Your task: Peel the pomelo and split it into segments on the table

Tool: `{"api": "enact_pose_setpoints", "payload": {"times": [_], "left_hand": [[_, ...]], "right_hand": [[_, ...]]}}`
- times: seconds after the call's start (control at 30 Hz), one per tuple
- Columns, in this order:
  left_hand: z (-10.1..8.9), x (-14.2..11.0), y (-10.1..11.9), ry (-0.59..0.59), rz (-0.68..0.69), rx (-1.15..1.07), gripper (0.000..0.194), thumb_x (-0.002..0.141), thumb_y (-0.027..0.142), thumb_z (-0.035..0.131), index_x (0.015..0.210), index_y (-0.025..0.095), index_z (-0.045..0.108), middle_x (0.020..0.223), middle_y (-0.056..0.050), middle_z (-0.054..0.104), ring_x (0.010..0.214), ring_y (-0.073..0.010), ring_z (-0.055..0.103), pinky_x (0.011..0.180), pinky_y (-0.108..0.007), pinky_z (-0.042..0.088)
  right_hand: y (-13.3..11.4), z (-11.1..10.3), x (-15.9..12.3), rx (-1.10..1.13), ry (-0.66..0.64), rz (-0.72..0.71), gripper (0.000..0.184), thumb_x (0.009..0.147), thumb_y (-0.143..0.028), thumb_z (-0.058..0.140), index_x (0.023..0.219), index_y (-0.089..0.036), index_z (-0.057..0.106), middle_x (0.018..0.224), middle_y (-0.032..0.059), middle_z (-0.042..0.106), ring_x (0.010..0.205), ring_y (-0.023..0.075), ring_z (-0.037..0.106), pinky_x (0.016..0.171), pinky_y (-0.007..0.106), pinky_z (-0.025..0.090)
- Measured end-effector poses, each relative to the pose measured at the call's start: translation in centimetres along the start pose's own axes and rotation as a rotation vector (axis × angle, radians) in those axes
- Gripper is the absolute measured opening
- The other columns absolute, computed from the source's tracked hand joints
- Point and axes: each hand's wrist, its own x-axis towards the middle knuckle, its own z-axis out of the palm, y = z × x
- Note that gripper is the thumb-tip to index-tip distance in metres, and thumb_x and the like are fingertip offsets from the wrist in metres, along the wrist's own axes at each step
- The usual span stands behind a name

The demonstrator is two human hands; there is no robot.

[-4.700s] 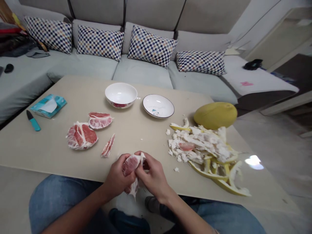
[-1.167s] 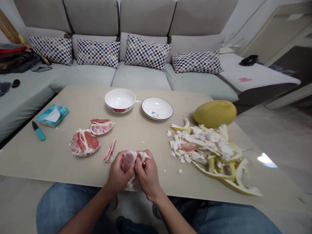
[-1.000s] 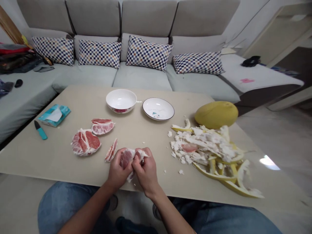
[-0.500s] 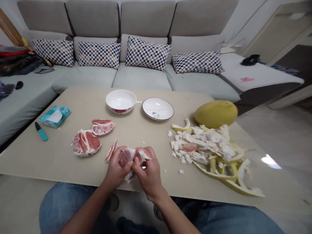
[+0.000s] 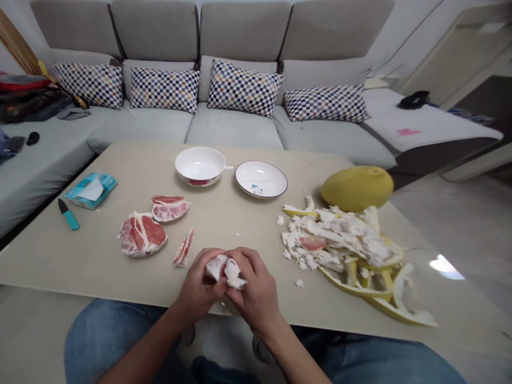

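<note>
Between my two hands, over the table's near edge, is a pomelo piece [image 5: 216, 266] with whitish membrane on it. My left hand [image 5: 202, 285] is closed round its left side, and my right hand [image 5: 256, 288] grips the right side, where a ragged white flap sticks out. The fingers cover much of the fruit. Just left of my left hand lies a thin pomelo segment [image 5: 184, 248]. Farther left rest a large red-fleshed pomelo chunk [image 5: 143, 234] and a smaller pomelo chunk [image 5: 169, 208] touching or nearly touching it.
A white bowl [image 5: 200, 164] and a dark-rimmed plate [image 5: 261, 179] stand toward the back of the table [image 5: 224, 218]. On the right, a whole pomelo [image 5: 357, 188] sits behind a heap of peel [image 5: 340, 240]. A tissue pack [image 5: 91, 191] and a teal-handled knife [image 5: 69, 215] lie at the left.
Both hands have turned the pomelo piece and curled further around it, so less red flesh shows and more white membrane faces up. The things on the table have stayed put.
</note>
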Motion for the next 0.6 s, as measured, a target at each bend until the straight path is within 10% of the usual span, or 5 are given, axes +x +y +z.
{"api": "enact_pose_setpoints", "payload": {"times": [0.3,0.6], "left_hand": [[1.3,-1.0,-0.3,0.183,-0.074,0.093,0.034,0.085,0.033,0.059,0.117,0.020,0.060,0.111,-0.008,0.067,0.101,-0.0222,0.065,0.089,-0.034,0.054],[1.7,-1.4,-0.6,0.204,0.163,0.267,0.040,0.081,0.022,0.063,0.121,0.022,0.060,0.120,-0.009,0.068,0.111,-0.0230,0.065,0.098,-0.037,0.053]], "right_hand": [[-1.1,0.0,0.1,0.197,-0.145,0.257,0.035,0.079,-0.014,0.059,0.113,-0.024,0.056,0.104,0.0056,0.065,0.085,0.0203,0.065,0.075,0.031,0.053],[-0.4,0.9,-1.3,0.374,0.071,0.250,0.028,0.082,-0.017,0.059,0.109,-0.025,0.058,0.099,0.0030,0.063,0.086,0.0185,0.062,0.075,0.029,0.050]]}}
